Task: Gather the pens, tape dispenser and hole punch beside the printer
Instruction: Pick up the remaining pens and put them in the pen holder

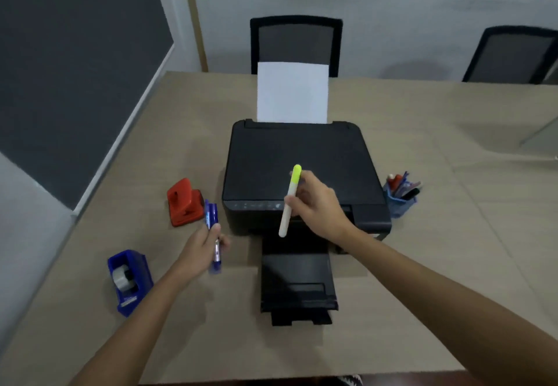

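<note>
Both our hands are closed on pens: the left hand (pixel 201 246) grips blue pens (pixel 213 228) just above the beige worktop (pixel 422 265), seemingly to set them by the red hole punch (pixel 184 203), left of the black printer (pixel 297 171). Nearer us sits the blue tape dispenser (pixel 129 280), ungathered. Our right hand (pixel 317 201) holds a yellow-capped highlighter (pixel 290 201) above the printer, probably heading the same way.

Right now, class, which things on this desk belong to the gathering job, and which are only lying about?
Job:
blue pens, in left hand
yellow highlighter, in right hand
red hole punch
blue tape dispenser
printer

Lying about:
pen cup
paper
chairs
</note>
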